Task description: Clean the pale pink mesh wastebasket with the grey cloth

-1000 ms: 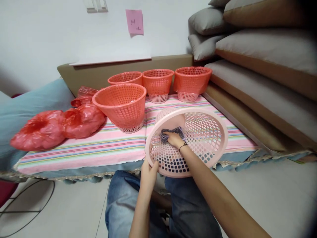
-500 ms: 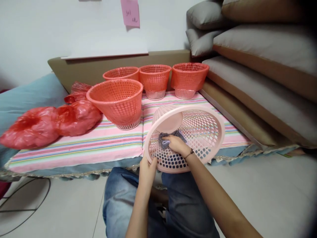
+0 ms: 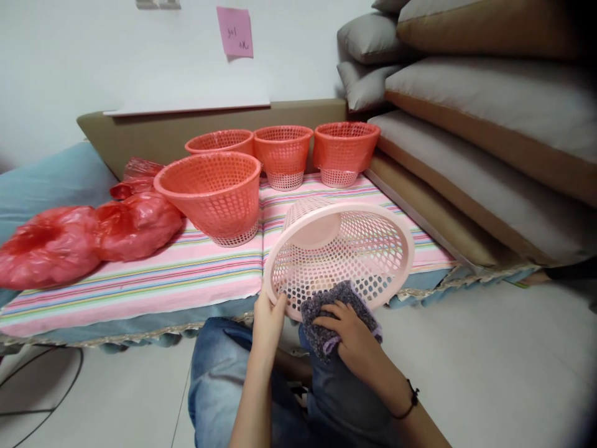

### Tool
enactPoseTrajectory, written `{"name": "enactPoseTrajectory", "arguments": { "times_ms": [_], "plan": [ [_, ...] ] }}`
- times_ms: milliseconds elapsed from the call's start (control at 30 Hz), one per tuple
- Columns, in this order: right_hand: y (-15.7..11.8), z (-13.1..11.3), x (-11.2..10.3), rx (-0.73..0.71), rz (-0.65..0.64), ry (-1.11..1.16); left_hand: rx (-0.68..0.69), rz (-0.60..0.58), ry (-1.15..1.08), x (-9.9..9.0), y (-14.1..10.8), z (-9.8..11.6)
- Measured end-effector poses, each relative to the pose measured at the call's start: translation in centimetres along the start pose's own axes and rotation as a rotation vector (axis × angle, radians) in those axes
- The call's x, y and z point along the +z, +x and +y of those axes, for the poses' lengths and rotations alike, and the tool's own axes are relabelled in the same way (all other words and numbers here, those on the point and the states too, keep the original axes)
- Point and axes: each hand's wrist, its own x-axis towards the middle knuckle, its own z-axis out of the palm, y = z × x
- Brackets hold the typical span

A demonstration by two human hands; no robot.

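Note:
A pale pink plastic basket (image 3: pixel 340 214) with a lattice wall lies tipped on its side, its mouth facing me. My left hand (image 3: pixel 268 314) grips its rim at the lower left, thumb inside the edge. Over the near lower rim, my right hand (image 3: pixel 347 330) presses a dark grey cleaning cloth (image 3: pixel 324 311) with a purple edge, fingers bent around it. The cloth hides part of the rim and wall there.
Several similar baskets stand upright behind, wrapped in red plastic: one basket (image 3: pixel 219 199) nearer, others along the back. Red plastic bags (image 3: pixel 51 242) lie at left on the striped cover (image 3: pixel 205 274). Stacked cushions (image 3: pixel 480 118) rise at right.
My right hand has drawn the cloth from inside the basket toward me, onto the near rim. My left hand keeps its hold on the rim. The view has shifted slightly.

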Motion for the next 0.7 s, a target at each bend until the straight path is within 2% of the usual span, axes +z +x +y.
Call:
{"name": "enactPoseTrajectory", "arguments": {
  "times_ms": [233, 400, 467, 567, 633, 700],
  "plan": [
    [-0.2, 0.7, -1.2, 0.043, -0.030, -0.038, 0.087, -0.023, 0.062, -1.1, 0.8, 1.3],
    [-0.6, 0.7, -0.6, 0.038, -0.020, -0.090, 0.147, 0.115, 0.059, -1.3, 1.1, 2.2],
    [-0.6, 0.5, 0.1, 0.021, -0.009, -0.100, 0.148, 0.129, 0.041, -0.8, 0.9, 2.0],
    [-0.6, 0.3, 0.7, 0.005, 0.002, -0.129, 0.116, 0.086, -0.079, 0.7, 0.4, 0.9],
    [-0.5, 0.2, 0.8, 0.000, 0.010, -0.144, 0.020, 0.079, -0.249, 2.1, -0.1, -0.1],
    [-0.5, 0.4, 0.9, -0.006, 0.010, -0.147, -0.133, 0.052, -0.461, 3.6, -0.8, -1.0]
  ]
}}
